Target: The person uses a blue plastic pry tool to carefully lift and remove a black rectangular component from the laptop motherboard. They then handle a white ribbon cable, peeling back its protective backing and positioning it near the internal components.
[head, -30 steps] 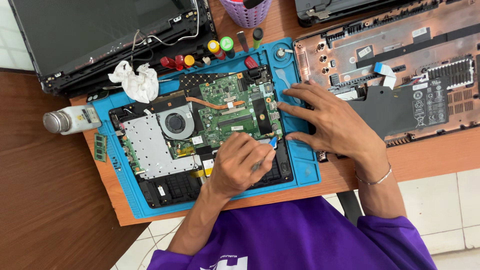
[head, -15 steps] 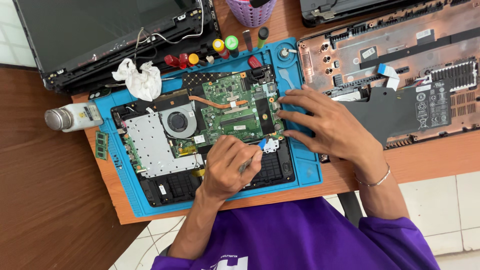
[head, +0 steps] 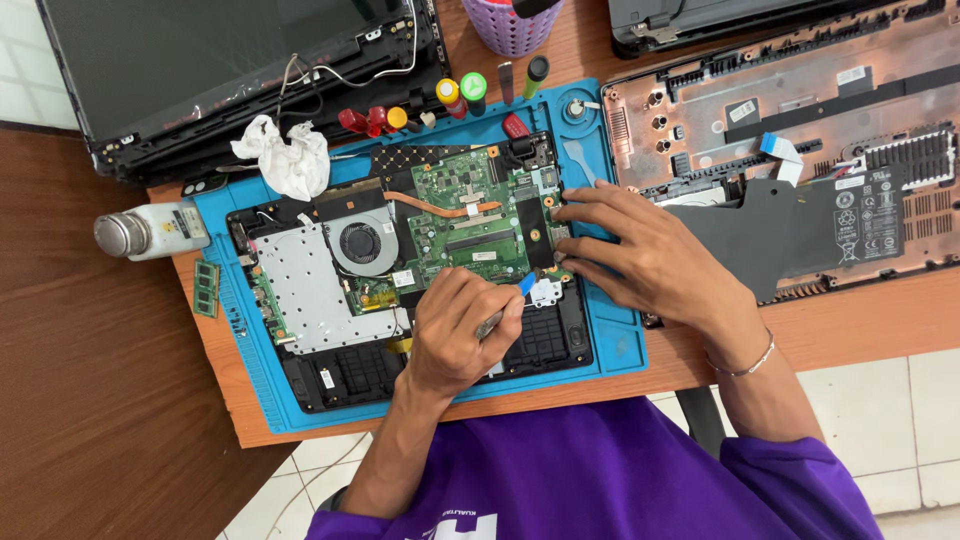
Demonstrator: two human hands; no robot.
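On blue mat [head: 620,345], opened laptop base [head: 420,270] shows green motherboard [head: 475,225], fan [head: 360,243].

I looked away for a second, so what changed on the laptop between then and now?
Little changed. The left hand shifted slightly right, keeping its tool tip at the board's lower right edge. The right hand stayed pressed on the board's right side; the fan and bottle did not move.

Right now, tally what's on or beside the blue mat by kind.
Blue-tipped tool, in left hand: 1
Laptop base: 1
Cooling fan: 1
Memory module: 1
White bottle: 1
Crumpled tissue: 1
Total: 6
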